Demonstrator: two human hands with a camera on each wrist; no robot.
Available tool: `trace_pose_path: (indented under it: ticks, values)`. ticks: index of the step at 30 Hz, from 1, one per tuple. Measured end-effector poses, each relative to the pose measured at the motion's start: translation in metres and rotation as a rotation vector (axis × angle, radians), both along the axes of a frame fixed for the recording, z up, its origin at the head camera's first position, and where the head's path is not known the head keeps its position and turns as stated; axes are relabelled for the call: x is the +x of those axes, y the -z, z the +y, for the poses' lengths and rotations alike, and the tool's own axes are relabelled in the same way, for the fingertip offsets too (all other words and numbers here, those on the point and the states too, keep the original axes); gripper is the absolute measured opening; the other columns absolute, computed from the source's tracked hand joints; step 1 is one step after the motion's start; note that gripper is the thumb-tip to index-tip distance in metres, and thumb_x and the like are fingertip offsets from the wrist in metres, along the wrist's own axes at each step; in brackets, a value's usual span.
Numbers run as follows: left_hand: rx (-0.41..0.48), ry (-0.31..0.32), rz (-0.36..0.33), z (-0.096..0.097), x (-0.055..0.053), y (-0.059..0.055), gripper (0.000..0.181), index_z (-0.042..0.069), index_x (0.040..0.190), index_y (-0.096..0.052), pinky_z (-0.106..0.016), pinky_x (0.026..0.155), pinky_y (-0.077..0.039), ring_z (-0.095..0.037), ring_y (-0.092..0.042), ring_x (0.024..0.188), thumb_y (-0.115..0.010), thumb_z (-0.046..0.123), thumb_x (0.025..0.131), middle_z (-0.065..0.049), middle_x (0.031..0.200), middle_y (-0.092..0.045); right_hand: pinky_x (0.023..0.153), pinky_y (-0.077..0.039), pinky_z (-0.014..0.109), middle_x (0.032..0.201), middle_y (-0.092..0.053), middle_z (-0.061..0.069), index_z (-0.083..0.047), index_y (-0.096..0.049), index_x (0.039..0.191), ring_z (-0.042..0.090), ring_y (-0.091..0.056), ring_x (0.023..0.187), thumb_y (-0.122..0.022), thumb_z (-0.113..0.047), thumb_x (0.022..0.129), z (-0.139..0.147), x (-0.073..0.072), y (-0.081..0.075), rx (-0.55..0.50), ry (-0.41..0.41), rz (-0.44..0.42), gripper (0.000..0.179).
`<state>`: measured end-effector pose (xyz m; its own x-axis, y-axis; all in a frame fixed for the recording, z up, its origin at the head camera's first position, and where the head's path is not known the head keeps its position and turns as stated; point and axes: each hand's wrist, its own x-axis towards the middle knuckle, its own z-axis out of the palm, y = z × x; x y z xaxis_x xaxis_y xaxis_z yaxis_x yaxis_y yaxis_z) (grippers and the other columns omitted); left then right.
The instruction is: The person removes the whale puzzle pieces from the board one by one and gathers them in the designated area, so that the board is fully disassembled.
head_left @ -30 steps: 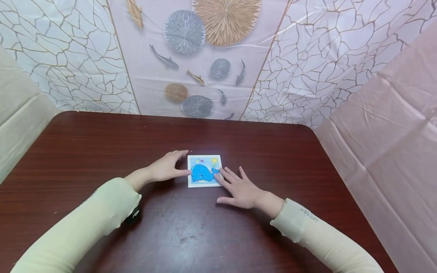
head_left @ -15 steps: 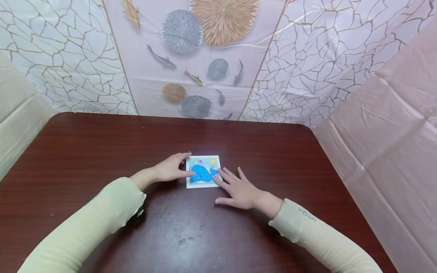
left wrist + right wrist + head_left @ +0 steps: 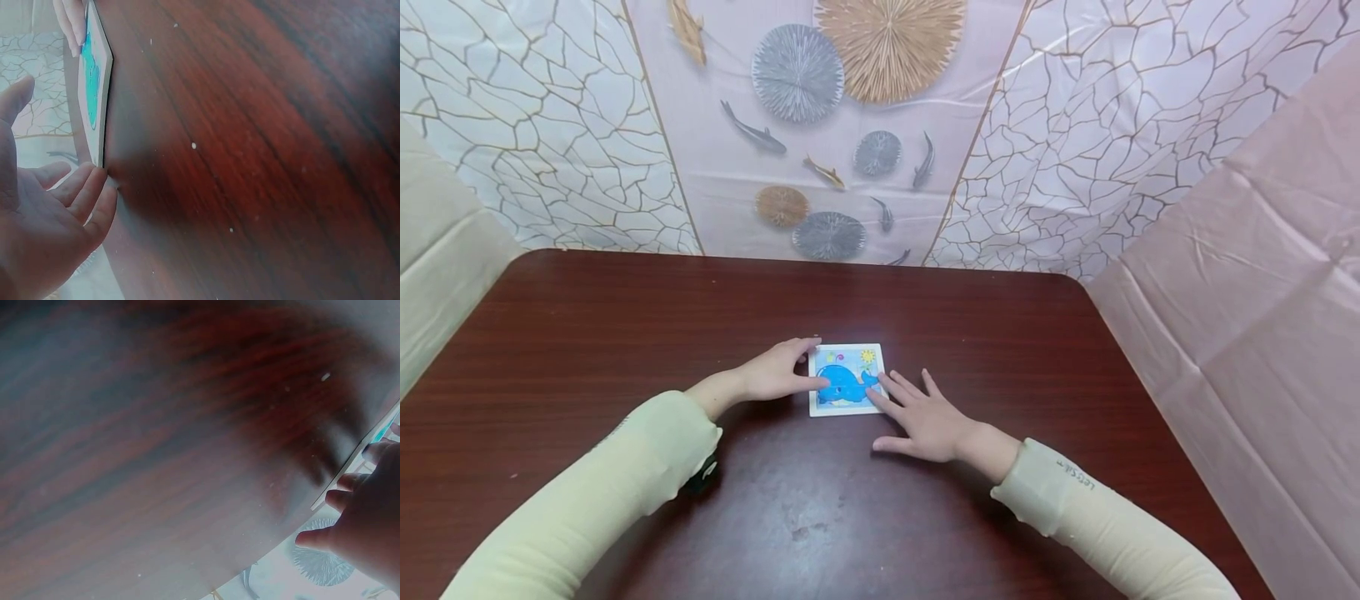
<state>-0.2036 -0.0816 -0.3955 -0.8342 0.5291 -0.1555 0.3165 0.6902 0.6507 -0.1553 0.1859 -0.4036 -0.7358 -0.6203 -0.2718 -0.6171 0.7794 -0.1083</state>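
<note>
A square board (image 3: 848, 382) with a white border, a blue whale and a yellow sun lies flat on the table. My left hand (image 3: 775, 372) is at its left side, the thumb reaching over the whale's head and the other fingers near the far left corner. In the left wrist view, the fingertips (image 3: 97, 175) meet the board's edge while the thumb stands raised. From the right, my right hand (image 3: 932, 423) lies palm down with spread fingers, two fingertips overlapping the board's right edge. In the right wrist view, its fingers (image 3: 340, 500) extend along the board's side.
The dark red-brown table (image 3: 625, 317) has rounded far corners. Behind it hangs a patterned curtain (image 3: 842, 150), and a pinkish cloth (image 3: 1247, 333) closes the right side. Small pale specks (image 3: 194, 145) dot the tabletop.
My left hand has moved slightly right, bringing the thumb further onto the whale picture and the fingers to the far left corner. My right hand stays in about the same place.
</note>
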Motion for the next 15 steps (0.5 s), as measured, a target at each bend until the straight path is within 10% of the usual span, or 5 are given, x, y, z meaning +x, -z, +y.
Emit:
trace_pose_path:
  ticks: [15]
  values:
    - [-0.013,0.0,-0.035,0.0043,-0.0008,-0.0006,0.079,-0.004,0.144,-0.026,-0.052,0.111,-0.029,-0.036,-0.034,0.135,-0.058,0.042,0.088,-0.024,0.147,-0.032,0.113,-0.007,0.063,0.158,-0.013,0.006,-0.023,-0.02,0.15,0.025,-0.012,0.146,-0.039,-0.066,0.088,0.0001,0.001,0.0003,-0.005,-0.005,0.006,0.078]
